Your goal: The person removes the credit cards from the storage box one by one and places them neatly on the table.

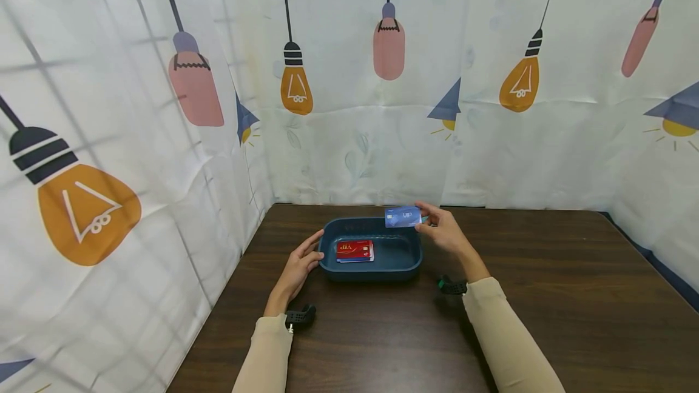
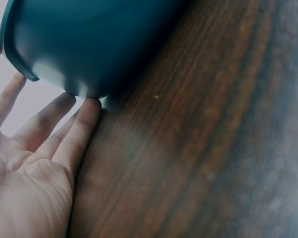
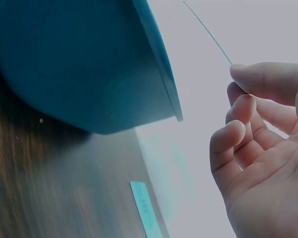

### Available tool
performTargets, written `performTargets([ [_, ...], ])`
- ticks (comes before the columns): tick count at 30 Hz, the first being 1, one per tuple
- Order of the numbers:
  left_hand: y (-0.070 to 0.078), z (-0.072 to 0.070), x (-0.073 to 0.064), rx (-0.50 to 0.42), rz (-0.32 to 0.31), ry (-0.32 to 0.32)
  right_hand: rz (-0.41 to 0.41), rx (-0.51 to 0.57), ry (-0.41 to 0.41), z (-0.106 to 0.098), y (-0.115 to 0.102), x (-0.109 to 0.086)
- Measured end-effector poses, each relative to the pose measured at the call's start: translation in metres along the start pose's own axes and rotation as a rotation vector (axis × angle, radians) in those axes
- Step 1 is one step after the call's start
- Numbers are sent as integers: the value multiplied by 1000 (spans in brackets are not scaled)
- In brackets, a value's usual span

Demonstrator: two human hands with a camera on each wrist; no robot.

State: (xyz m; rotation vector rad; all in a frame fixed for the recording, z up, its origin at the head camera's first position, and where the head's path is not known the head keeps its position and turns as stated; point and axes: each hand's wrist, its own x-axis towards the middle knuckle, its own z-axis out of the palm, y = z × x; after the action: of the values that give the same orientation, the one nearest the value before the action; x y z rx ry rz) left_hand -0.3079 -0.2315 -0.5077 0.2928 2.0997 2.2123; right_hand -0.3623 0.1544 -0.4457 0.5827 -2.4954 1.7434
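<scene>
My right hand [image 1: 443, 232] pinches a blue VIP card [image 1: 403, 217] between thumb and fingers, above the far right rim of a dark blue-teal plastic bin [image 1: 395, 275]. In the right wrist view the card [image 3: 208, 33] shows edge-on, apart from the rim. My left hand [image 1: 297, 265] touches the left end of the bin, its fingers mostly straight; in the left wrist view several fingertips [image 2: 92, 104] rest against the outer wall. Inside the bin, on the left, lies a red VIP card [image 1: 354, 250], with a blue and white edge showing under it.
The bin stands on a dark wood-grain table [image 1: 546, 296]. A light teal strip-like item [image 3: 146, 210] lies on the table beyond the bin in the right wrist view. White cloth [image 1: 338, 156] printed with lamps hangs behind and at the sides. Each wrist wears a black band [image 1: 300, 317].
</scene>
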Motion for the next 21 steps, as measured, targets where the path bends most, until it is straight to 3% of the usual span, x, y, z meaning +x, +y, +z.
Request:
performTargets([
  [15, -1, 0, 0, -9, 3, -6, 35, -12, 60, -26, 11, -6],
  [21, 0, 0, 0, -2, 7, -6, 99, 18, 83, -37, 17, -9],
])
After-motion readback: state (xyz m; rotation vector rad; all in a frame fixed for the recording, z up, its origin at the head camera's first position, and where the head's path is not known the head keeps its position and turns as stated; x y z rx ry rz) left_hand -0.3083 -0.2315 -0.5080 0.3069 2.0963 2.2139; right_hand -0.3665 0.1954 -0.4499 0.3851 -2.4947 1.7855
